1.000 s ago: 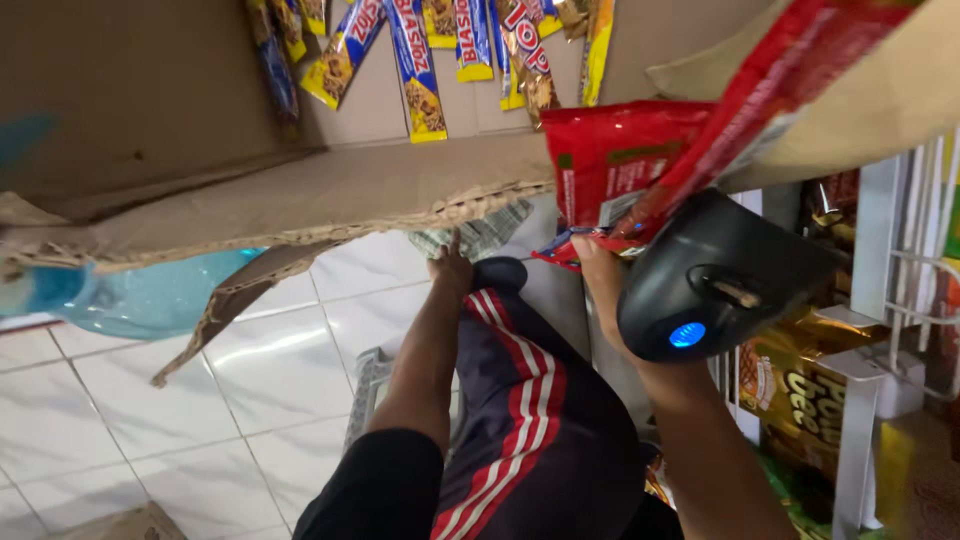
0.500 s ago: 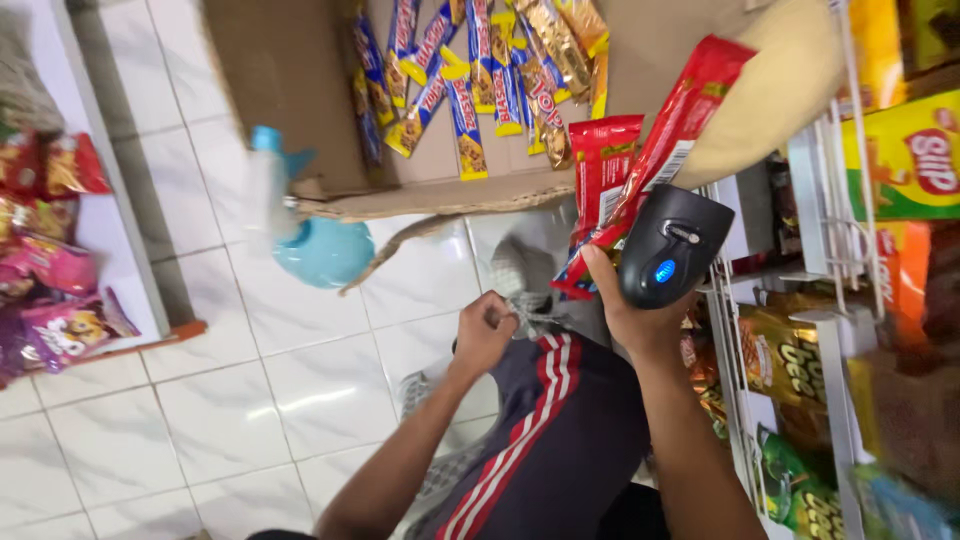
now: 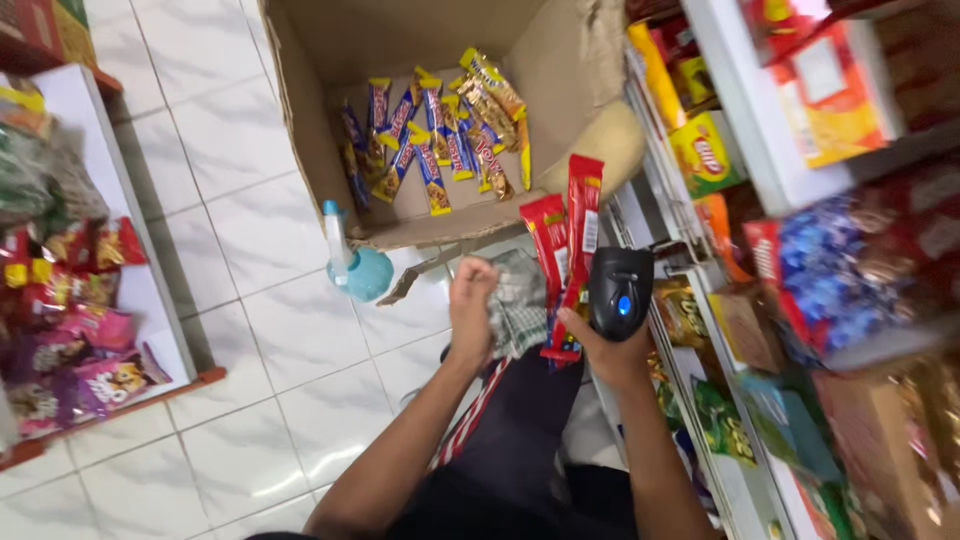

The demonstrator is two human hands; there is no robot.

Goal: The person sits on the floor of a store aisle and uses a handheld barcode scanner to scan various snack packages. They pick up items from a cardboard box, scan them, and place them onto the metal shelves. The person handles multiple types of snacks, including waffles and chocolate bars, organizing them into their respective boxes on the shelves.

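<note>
Right hand [image 3: 600, 350] closed around a black handheld barcode scanner [image 3: 620, 292], blue light facing up toward the camera; the same grip pins two long red snack packets [image 3: 566, 250] against the scanner's side, packets standing upright above the fingers, likely so that one hand can carry both tool and goods. Left hand [image 3: 470, 300] clenched in a fist on a checked cloth [image 3: 518, 305], which bunches just beside the packets; cloth hangs over the raised knee in dark trousers with red and white stripes [image 3: 500, 400]. Ahead on the white tiled floor [image 3: 250, 330] sits an open cardboard box [image 3: 420, 215], flaps out, a scatter of blue and yellow wrapped snack bars [image 3: 440, 140] lying on its bottom. A light blue spray bottle [image 3: 355, 265] stands at the box's near left corner, touching or almost touching the cardboard. To the right, white wire shelving [image 3: 700, 330] packed with bagged and boxed snacks, close to the right forearm. To the left, a low white shelf [image 3: 130, 300] with pink and red snack bags, well apart from both hands.
</note>
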